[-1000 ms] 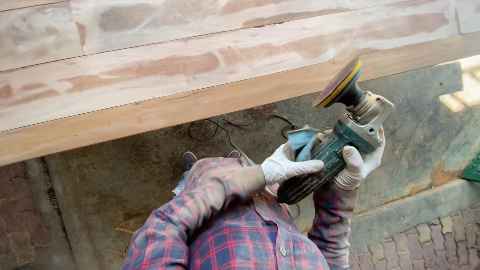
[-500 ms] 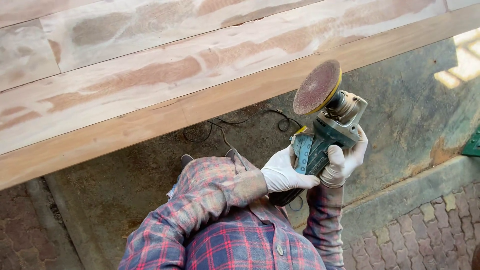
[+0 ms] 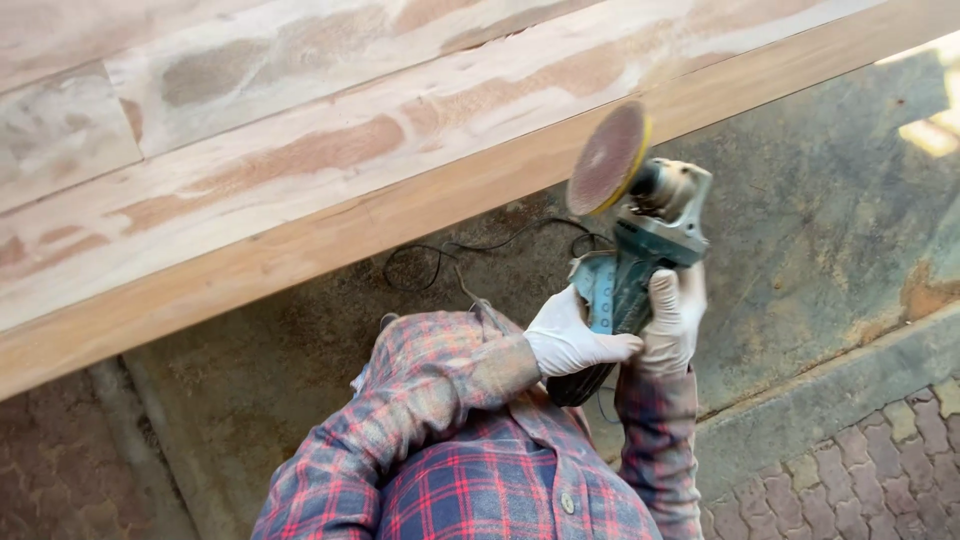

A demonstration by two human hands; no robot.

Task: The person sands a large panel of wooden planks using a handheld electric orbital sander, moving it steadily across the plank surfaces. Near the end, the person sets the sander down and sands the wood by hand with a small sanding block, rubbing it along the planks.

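Note:
Both hands wear white gloves and hold a teal and grey angle grinder (image 3: 640, 260). My left hand (image 3: 572, 338) grips its dark rear handle. My right hand (image 3: 675, 318) wraps the body just below the head. The round reddish-brown sanding disc (image 3: 608, 158) is tilted up, its face turned toward the wooden slab (image 3: 300, 170) and close to the slab's near edge; I cannot tell if it touches. The slab is pale, sanded wood with reddish patches, filling the upper left of the view.
A thin black cable (image 3: 440, 262) lies looped on the stained concrete floor (image 3: 820, 220) under the slab's edge. A concrete kerb (image 3: 840, 390) borders brick paving (image 3: 880, 470) at lower right. My red and blue checked shirt (image 3: 470, 470) fills the bottom centre.
The grinder has swung left and toward the slab's edge, and its disc has turned from edge-on to showing its reddish face. Both hands kept their grip.

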